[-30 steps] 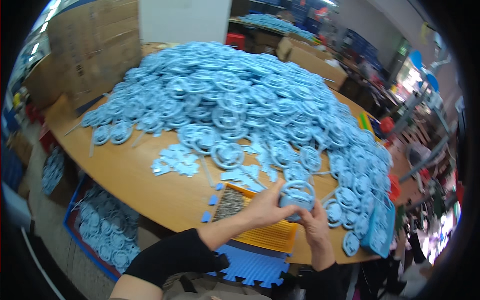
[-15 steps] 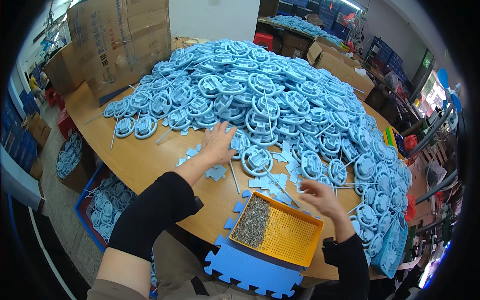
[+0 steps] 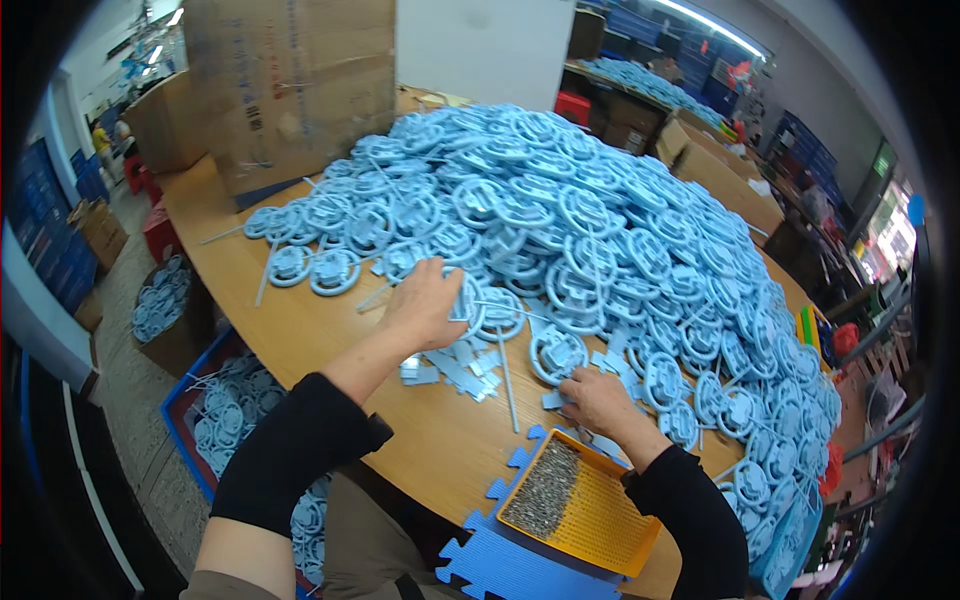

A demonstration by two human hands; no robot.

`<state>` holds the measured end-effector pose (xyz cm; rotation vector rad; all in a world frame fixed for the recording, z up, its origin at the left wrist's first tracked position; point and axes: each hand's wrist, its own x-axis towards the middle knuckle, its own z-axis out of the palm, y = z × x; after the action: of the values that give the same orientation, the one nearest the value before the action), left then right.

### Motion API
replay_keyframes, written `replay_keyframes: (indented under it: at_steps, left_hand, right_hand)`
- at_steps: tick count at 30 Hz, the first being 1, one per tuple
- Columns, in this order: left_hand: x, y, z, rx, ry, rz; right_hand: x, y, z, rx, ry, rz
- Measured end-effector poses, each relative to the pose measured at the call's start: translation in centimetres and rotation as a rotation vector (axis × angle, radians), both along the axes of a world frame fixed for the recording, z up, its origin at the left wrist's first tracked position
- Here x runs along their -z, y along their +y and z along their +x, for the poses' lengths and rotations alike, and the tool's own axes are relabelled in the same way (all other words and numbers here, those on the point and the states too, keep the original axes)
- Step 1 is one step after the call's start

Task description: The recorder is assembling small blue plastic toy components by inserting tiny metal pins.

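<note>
Head view: A workroom surrounds a wooden surface [image 3: 225, 275] that spans the middle of the frame. A cardboard box [image 3: 290, 105] stands at the upper left of the surface, and a white panel [image 3: 485, 50] is at the top centre. A large pile [image 3: 560, 210] of light-blue ring-shaped parts, some with thin stems, covers the centre and right of the surface.

The left hand [image 3: 425, 308] is left of the frame centre, at the near edge of the pile. Its fingers bend around the left side of a tilted round part [image 3: 467, 302] and grip it. Flat light-blue plates [image 3: 465, 372] lie scattered just below this hand.

The right hand [image 3: 602, 402] is right of the frame centre. Its fingers are bent and touch a small flat piece [image 3: 553, 400]; whether they pinch it cannot be told. A ring part [image 3: 557, 350] lies just above these fingers.

A yellow perforated tray [image 3: 612, 515], lower centre-right, holds small metal pieces [image 3: 543, 490] in its left portion. A blue foam mat [image 3: 520, 568] extends below the tray. A blue-rimmed crate [image 3: 188, 440] of similar parts occupies the lower left.
</note>
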<state>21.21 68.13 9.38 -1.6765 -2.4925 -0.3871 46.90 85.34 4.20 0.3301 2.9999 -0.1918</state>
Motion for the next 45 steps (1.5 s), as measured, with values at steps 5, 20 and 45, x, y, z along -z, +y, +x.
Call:
replay_keyframes:
  at_steps: [5,20,45]
  left_hand:
    - [3.7,-9.8,-3.9,-0.115,-1.191,0.410]
    - [5.3,-16.5,6.1,0.017,-1.615,0.974]
    - [1.1,-18.7,13.1,0.244,-1.477,0.962]
  right_hand:
    - [0.7,0.3,0.4,-0.012,0.154,0.092]
    - [-11.0,-21.2,-8.0,-0.301,0.411,-0.443]
    - [-6.6,-19.5,-3.2,0.118,0.536,-1.155]
